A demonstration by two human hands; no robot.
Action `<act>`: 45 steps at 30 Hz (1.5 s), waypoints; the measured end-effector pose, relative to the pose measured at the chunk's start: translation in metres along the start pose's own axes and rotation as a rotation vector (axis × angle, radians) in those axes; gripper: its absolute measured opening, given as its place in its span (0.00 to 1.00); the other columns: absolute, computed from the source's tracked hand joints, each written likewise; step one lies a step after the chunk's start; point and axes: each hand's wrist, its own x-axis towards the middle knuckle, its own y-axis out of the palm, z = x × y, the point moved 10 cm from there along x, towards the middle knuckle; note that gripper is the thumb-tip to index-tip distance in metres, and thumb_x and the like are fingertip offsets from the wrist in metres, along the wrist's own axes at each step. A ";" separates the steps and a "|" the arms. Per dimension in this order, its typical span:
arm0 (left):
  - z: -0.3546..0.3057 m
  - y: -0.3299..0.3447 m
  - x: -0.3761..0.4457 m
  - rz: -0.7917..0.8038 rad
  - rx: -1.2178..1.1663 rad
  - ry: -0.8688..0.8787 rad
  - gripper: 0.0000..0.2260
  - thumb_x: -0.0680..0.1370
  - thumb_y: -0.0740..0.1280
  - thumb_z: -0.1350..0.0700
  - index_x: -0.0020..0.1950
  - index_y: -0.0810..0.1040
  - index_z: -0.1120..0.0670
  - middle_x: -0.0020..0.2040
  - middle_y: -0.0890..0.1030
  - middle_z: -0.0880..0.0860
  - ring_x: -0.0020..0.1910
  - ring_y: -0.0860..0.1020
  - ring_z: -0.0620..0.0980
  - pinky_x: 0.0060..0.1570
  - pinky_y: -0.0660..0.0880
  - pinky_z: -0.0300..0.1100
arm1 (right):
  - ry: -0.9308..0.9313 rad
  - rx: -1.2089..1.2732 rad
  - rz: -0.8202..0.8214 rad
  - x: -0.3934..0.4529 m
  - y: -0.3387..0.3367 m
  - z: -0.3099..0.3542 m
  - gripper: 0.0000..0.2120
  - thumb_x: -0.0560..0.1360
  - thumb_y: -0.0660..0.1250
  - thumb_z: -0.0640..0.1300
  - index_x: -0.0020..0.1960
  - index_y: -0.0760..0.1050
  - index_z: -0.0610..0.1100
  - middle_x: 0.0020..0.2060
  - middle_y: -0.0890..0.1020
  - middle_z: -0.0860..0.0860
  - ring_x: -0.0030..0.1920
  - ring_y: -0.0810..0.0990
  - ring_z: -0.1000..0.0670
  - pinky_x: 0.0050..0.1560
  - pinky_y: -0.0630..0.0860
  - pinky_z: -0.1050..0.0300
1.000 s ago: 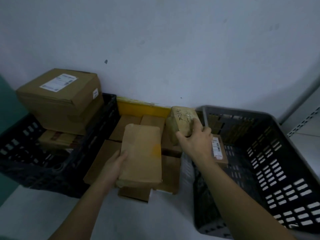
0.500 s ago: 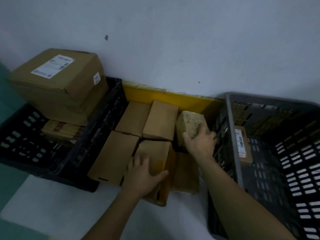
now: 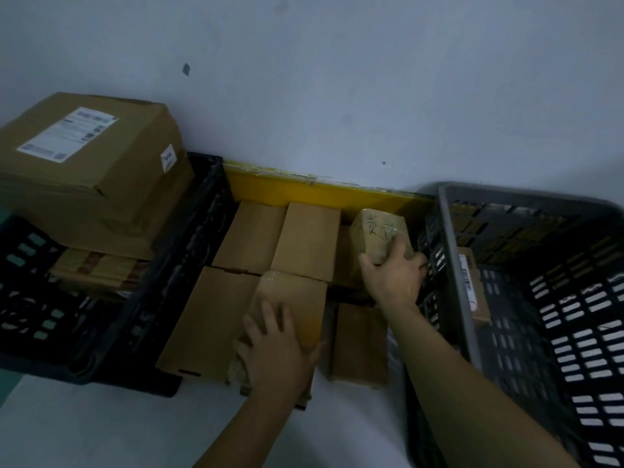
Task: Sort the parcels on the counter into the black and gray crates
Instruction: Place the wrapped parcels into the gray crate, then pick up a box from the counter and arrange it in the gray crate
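Dim bluish picture, no clear lamp, dark shadows inside the black crate (image 3: pixel 101 332) at 9 o'clock, soft and maybe blurry, edges bend outward

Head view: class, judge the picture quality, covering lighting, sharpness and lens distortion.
Head view: dim, bluish light; the black crate loses detail in shadow; the label on the large box is too soft to read; the wide lens tilts the gray crate rim; no glare; handwriting on the parcel under the right hand shows, though unclear.
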 end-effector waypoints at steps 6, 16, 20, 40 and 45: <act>-0.002 0.020 0.008 0.016 0.107 0.033 0.52 0.73 0.39 0.17 0.88 0.42 0.48 0.88 0.43 0.59 0.84 0.45 0.70 0.76 0.49 0.72 | 0.017 -0.068 0.009 0.003 0.024 0.015 0.42 0.77 0.66 0.67 0.84 0.55 0.54 0.73 0.61 0.36 0.72 0.62 0.28 0.69 0.71 0.34; 0.007 -0.002 0.017 -0.047 0.123 0.167 0.45 0.78 0.39 0.22 0.88 0.42 0.47 0.88 0.41 0.59 0.85 0.37 0.66 0.77 0.41 0.75 | -0.082 -0.320 0.203 0.003 0.068 0.019 0.35 0.87 0.46 0.65 0.88 0.37 0.54 0.84 0.46 0.35 0.82 0.52 0.30 0.78 0.60 0.30; -0.004 -0.037 0.022 -0.150 0.078 0.237 0.41 0.81 0.41 0.25 0.88 0.45 0.47 0.88 0.43 0.58 0.86 0.39 0.64 0.79 0.42 0.73 | -0.096 -0.268 0.127 0.000 0.042 0.017 0.36 0.86 0.46 0.68 0.88 0.40 0.55 0.87 0.45 0.40 0.85 0.48 0.33 0.81 0.55 0.30; 0.000 -0.014 -0.031 -0.077 -0.045 0.433 0.32 0.87 0.48 0.35 0.88 0.50 0.47 0.88 0.46 0.54 0.87 0.43 0.56 0.84 0.46 0.59 | 0.099 -0.307 0.395 -0.144 0.102 -0.090 0.54 0.73 0.67 0.76 0.85 0.48 0.50 0.81 0.51 0.34 0.75 0.65 0.30 0.71 0.74 0.39; -0.014 -0.034 -0.039 -0.029 -0.430 0.443 0.31 0.86 0.57 0.37 0.86 0.57 0.48 0.87 0.55 0.53 0.85 0.54 0.53 0.82 0.57 0.53 | -0.029 -0.158 0.136 -0.163 0.037 -0.073 0.49 0.70 0.68 0.76 0.82 0.53 0.57 0.79 0.56 0.39 0.74 0.66 0.32 0.67 0.75 0.39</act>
